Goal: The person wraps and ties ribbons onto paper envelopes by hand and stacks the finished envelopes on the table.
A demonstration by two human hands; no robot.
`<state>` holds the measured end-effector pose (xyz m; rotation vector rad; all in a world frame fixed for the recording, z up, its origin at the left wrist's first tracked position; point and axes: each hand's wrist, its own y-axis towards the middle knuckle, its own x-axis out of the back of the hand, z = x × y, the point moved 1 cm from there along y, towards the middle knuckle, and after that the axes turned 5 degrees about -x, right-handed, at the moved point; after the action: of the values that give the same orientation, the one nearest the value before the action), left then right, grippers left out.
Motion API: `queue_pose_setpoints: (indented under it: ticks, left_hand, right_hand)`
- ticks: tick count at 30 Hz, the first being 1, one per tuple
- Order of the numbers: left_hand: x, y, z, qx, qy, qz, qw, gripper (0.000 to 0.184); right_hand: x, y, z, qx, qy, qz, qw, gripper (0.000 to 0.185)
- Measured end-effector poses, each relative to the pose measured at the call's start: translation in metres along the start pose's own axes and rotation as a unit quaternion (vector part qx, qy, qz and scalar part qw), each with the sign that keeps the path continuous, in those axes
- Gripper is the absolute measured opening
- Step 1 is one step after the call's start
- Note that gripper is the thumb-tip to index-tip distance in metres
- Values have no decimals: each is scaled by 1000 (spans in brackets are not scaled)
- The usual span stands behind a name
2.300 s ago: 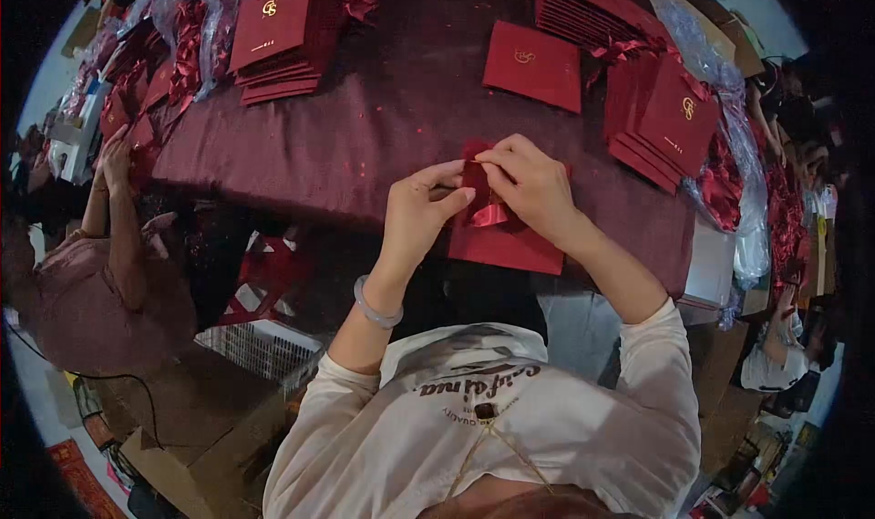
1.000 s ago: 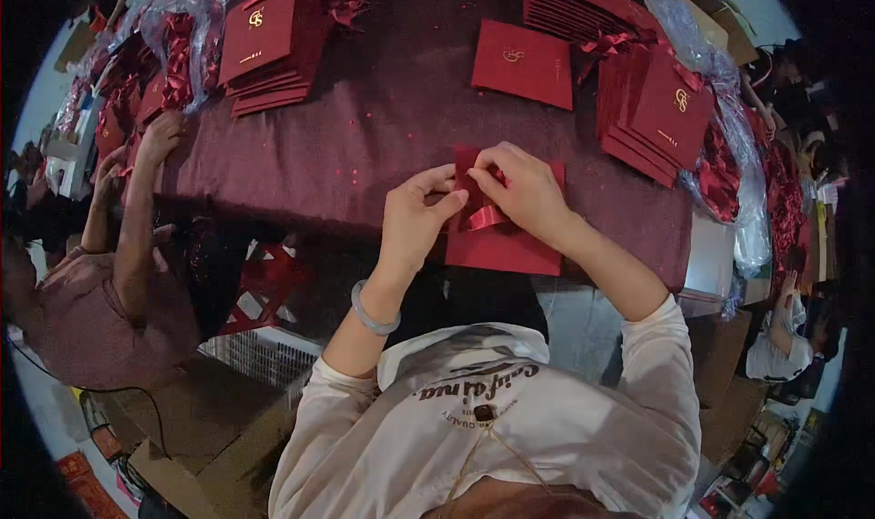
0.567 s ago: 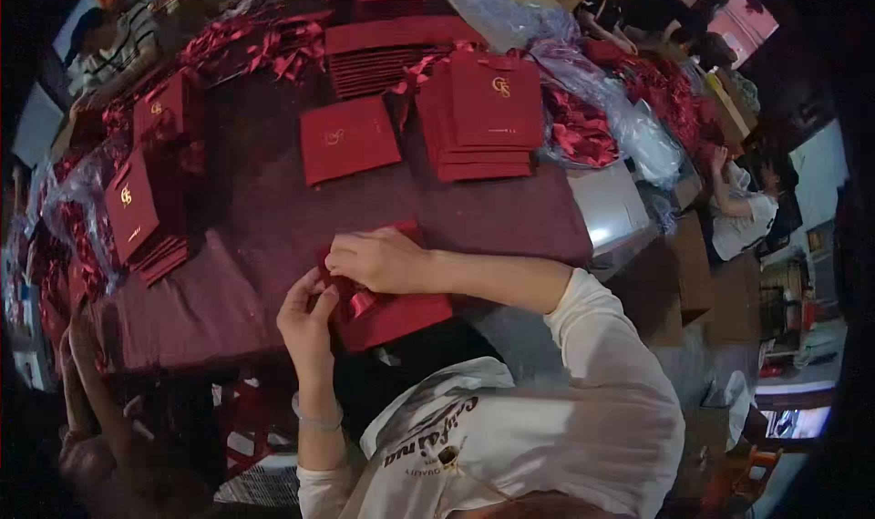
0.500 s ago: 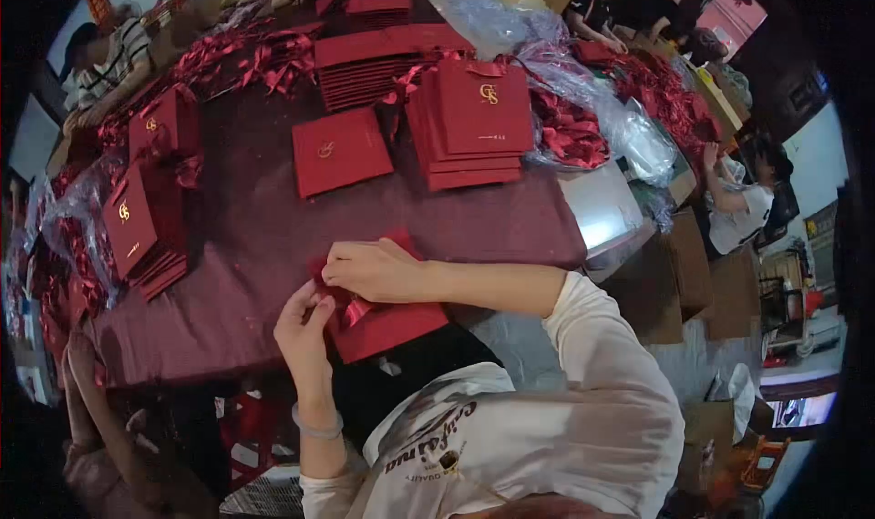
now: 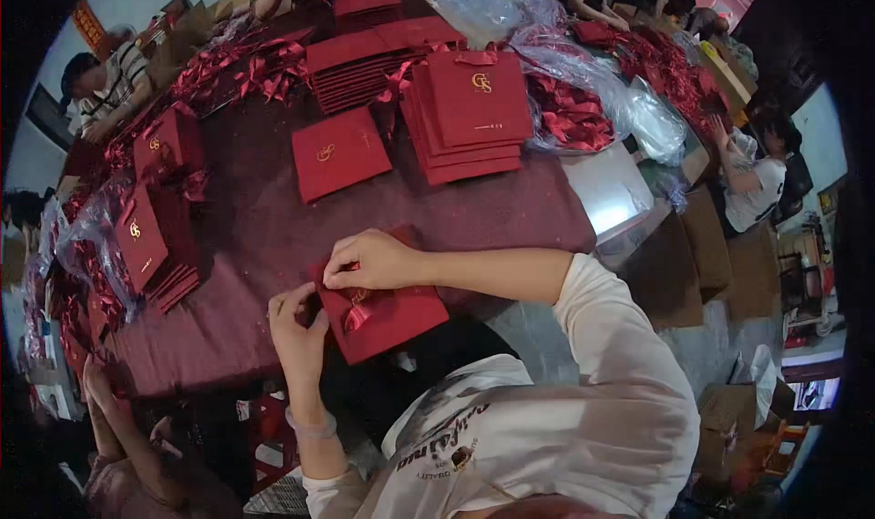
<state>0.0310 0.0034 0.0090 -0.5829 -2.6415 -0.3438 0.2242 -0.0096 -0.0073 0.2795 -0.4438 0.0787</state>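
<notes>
A red paper gift bag [image 5: 410,323] lies flat at the table's near edge, in front of my body. On its face is a shiny red ribbon [image 5: 358,317], with gold print partly visible beside it. My right hand [image 5: 375,259] reaches over the bag's upper left part, fingers pinched together; what is between the fingertips is hidden. At the bag's left edge is my left hand [image 5: 299,323], its fingers curved and the thumb apart from the index finger. It seems to hold nothing; whether it touches the bag is unclear.
Ahead lie a single red bag [image 5: 342,154], a bag stack [image 5: 478,109] and another pile [image 5: 365,59]. More bags [image 5: 150,236] stand at left. Ribbons in clear plastic [image 5: 574,109] and a shiny box [image 5: 606,191] are at right. Other people work around the table.
My hands have drawn apart: the left has moved slightly left, uncovering more of the ribbon and gold print. My right hand stays over the bag. The view has shifted a little.
</notes>
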Motion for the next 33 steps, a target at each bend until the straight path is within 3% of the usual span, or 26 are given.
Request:
queue_pose_setpoints:
  ticks: [2, 3, 11, 16, 20, 22, 24, 25, 28, 30, 31, 32, 33]
  left_hand:
    - [-7, 7, -4, -63, 163, -48, 983, 27]
    - [-12, 8, -4, -54, 138, -68, 987, 20]
    - [-14, 11, 1, -122, 243, -67, 960, 18]
    - [0, 24, -5, -190, 233, 22, 954, 17]
    - [11, 31, -15, -60, 205, 109, 971, 13]
    - [20, 37, -9, -90, 169, 131, 973, 12]
    - [30, 38, -12, -37, 98, 190, 976, 13]
    - [33, 34, -45, 96, 57, 169, 979, 13]
    - [61, 36, -12, -115, 242, 121, 956, 9]
    - [80, 28, -4, -103, 340, 13, 935, 9]
    - [90, 25, 13, -109, 381, -35, 918, 8]
    - [102, 21, 28, -115, 425, -78, 895, 7]
    - [102, 16, 22, -39, 331, -75, 940, 5]
  right_hand:
    - [1, -2, 5, -5, 7, 0, 1000, 14]
    - [0, -2, 4, 4, -4, 4, 1000, 14]
    - [0, -1, 4, 36, -14, 13, 999, 13]
    - [1, -1, 8, 22, -12, -21, 999, 16]
    - [7, -3, 14, 22, 17, -13, 1000, 18]
    - [6, -2, 8, 35, 41, -21, 998, 19]
    - [8, -2, 5, 33, 44, -1, 998, 19]
    - [9, -2, 5, 32, 46, 1, 998, 19]
    - [9, -1, 6, 28, 64, 9, 998, 14]
    - [8, 1, 4, -12, 69, 11, 997, 19]
    - [5, 3, -1, 35, 57, -16, 998, 18]
    - [8, 3, 3, 11, 24, -21, 999, 17]
    - [7, 3, 0, 6, 47, -21, 999, 17]
